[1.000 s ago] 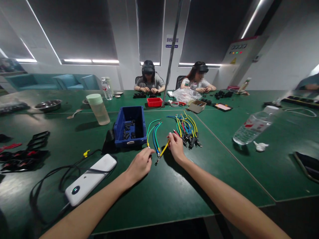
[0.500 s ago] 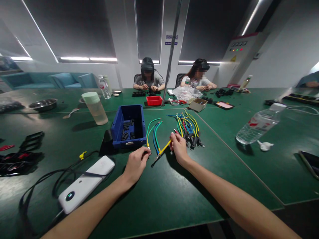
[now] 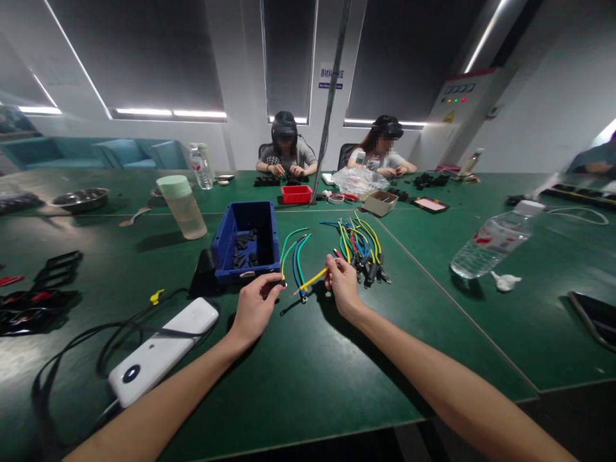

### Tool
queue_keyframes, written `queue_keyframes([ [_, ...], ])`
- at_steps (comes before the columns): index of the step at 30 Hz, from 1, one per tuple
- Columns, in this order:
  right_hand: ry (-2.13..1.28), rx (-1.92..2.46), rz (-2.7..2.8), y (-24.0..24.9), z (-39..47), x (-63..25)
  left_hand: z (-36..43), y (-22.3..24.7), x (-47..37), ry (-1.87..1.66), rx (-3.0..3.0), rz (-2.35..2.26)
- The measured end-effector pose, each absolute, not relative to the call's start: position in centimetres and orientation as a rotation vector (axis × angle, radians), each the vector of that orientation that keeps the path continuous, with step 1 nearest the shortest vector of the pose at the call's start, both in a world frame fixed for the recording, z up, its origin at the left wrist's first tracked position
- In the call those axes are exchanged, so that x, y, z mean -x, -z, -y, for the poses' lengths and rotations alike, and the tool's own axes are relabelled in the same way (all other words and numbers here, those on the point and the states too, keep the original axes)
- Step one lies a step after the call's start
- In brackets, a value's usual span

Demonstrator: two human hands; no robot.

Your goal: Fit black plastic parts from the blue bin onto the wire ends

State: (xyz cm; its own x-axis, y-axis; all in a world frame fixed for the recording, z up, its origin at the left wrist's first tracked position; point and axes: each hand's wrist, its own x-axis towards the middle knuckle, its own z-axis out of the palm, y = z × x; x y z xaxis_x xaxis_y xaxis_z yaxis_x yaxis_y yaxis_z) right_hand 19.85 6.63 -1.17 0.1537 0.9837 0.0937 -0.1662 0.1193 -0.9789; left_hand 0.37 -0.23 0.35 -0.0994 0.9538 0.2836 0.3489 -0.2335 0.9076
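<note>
My right hand [image 3: 342, 281] pinches a yellow cable [image 3: 312, 278], whose metal-tipped end points down and left over the table. My left hand [image 3: 257, 301] has its thumb and fingertips closed beside the lower end of a green wire [image 3: 283, 262]; what they hold, if anything, is too small to make out. Between the hands lie blue and green wires [image 3: 297, 266] with ring lugs at their near ends. Beyond my right hand spreads a bundle of coloured wires [image 3: 363, 240], several with black sleeves. Just behind my left hand stands a blue bin [image 3: 240, 277] with black sleeves inside.
On the left are a white power bank-like device [image 3: 163, 350] with black cables and a green-lidded bottle [image 3: 181, 208]. A water bottle [image 3: 495, 240] and a phone [image 3: 594, 321] lie to the right. Two people work across the table, behind a red tray [image 3: 296, 194].
My left hand has shifted slightly left and up. The yellow cable in my right hand has tilted flatter, and the dark piece near its tip now appears lower and farther left.
</note>
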Motion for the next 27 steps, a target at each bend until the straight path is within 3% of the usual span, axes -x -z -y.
queue_keyframes([
  [27, -1.07, 1.071, 0.953, 1.58, -7.2, -20.11, -0.72, 0.56, -0.24, -1.379, -1.308, -1.274],
])
